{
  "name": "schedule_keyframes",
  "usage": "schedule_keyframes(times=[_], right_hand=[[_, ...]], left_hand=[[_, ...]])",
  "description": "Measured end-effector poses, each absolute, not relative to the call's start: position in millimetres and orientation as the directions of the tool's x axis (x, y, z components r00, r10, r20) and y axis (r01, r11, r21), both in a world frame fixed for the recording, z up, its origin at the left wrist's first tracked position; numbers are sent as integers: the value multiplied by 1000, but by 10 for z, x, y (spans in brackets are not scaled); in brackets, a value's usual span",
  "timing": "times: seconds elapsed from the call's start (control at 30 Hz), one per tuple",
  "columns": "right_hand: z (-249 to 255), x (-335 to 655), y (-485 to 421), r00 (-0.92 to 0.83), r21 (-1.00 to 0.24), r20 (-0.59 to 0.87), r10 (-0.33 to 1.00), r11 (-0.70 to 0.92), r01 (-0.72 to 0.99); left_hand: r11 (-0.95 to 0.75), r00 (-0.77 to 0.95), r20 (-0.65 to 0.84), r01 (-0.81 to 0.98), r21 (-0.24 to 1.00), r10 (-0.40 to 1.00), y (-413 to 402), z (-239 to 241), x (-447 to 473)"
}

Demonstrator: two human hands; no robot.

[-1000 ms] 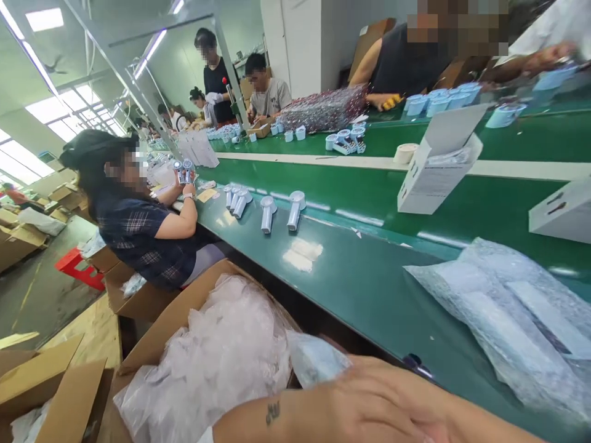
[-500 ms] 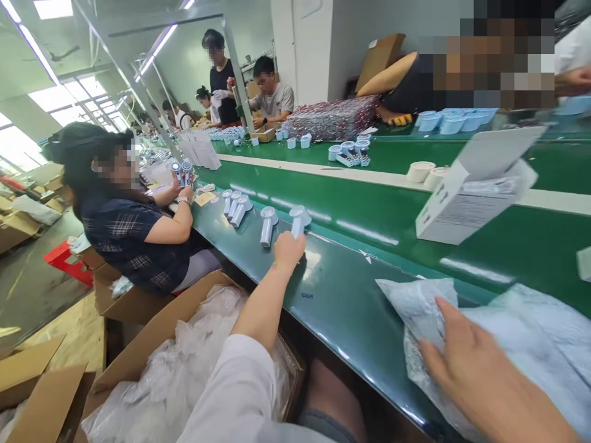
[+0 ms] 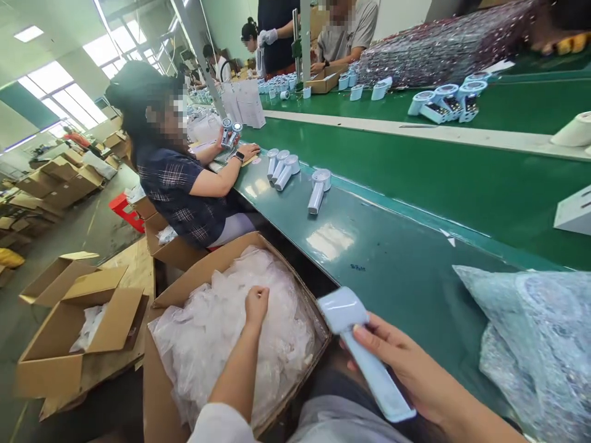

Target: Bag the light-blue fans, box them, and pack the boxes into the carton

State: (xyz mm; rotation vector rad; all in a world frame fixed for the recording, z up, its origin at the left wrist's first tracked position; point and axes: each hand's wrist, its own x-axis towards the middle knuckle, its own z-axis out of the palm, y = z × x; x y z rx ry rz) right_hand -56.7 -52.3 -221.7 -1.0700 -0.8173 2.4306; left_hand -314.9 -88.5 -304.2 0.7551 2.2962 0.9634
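My right hand is closed around a pale blue handheld fan, holding it by the handle over the near edge of the green conveyor table. My left hand reaches down into a cardboard box full of clear plastic bags, its fingers pinched on the plastic. Several more blue fans lie on the table further along. A heap of bubble-wrap bags sits at the right.
A seated person in a plaid shirt works at the table to my left, holding fans. Other people stand at the far end. White boxes, tape rolls and fan parts lie across the belts. Open cartons sit on the floor.
My left hand picked a fan off the table and the fan now rests in my right hand. My left hand dropped into the bag box. My view swung left and down.
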Motion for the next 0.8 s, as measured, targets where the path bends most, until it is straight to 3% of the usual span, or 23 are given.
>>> schedule_keyframes(times=[0.07,0.17,0.37,0.47,0.53,0.63,0.8], right_hand=[[-2293,-550,-621,-697,-603,-572,432,-798,0],[-2383,-521,-720,-718,-579,-575,391,-815,20],[-2438,-476,-748,-720,-454,-612,327,-891,-19],[-2447,-556,-722,-848,-426,-456,270,-903,-59],[-2481,-632,-721,-923,-402,-330,199,-914,-53],[-2578,-726,-764,-964,-341,-238,120,-940,-33],[-2681,-789,-848,-920,-233,-336,203,-964,-128]], left_hand=[[625,-714,-267,296,723,647,-787,-3239,-3436],[601,-665,-272,330,728,695,-781,-3384,-3497],[286,-545,-25,400,871,838,-1122,-2980,-3364],[55,-484,50,199,979,873,-1286,-2702,-3233],[8,-532,-43,-70,998,846,-1336,-2579,-3092],[-17,-599,-248,-400,916,761,-1330,-2493,-2878],[-42,-611,-285,-464,885,738,-1295,-2567,-2714]])
